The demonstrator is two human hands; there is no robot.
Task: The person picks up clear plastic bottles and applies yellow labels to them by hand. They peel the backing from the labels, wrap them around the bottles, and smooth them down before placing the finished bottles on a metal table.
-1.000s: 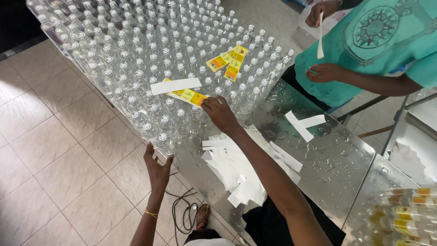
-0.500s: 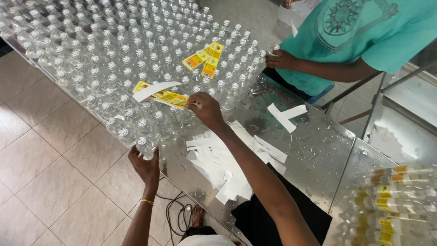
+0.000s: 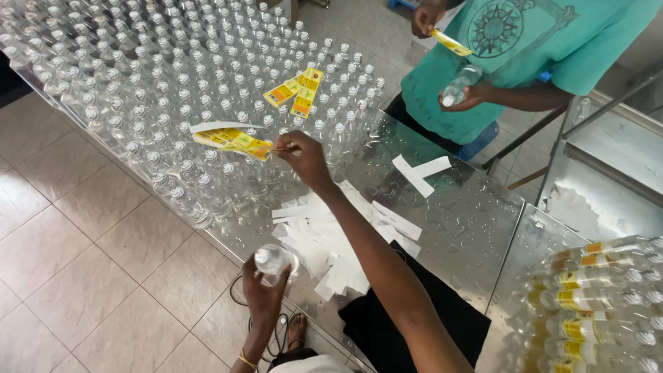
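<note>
My left hand (image 3: 264, 287) holds a small clear plastic bottle (image 3: 274, 259) below the table's near edge. My right hand (image 3: 302, 157) reaches over the wet metal table (image 3: 463, 221) and pinches the end of a yellow label on a stack of yellow labels (image 3: 231, 140) that lies on top of the bottles. A large block of several clear capped bottles (image 3: 159, 90) fills the table's left part. More yellow labels (image 3: 295, 90) lie farther back on the bottles. White backing strips (image 3: 324, 238) are piled under my right forearm.
Across the table a person in a teal shirt (image 3: 511, 48) holds a bottle (image 3: 459, 86) and a yellow label (image 3: 452, 43). Labelled bottles (image 3: 594, 290) lie stacked at the right. Two white strips (image 3: 418, 171) lie mid-table. Tiled floor (image 3: 83, 276) at the left.
My left hand now holds a bottle, where before it hung with nothing in it. My right hand has stayed at the yellow label stack. The other person has lifted a bottle and a label.
</note>
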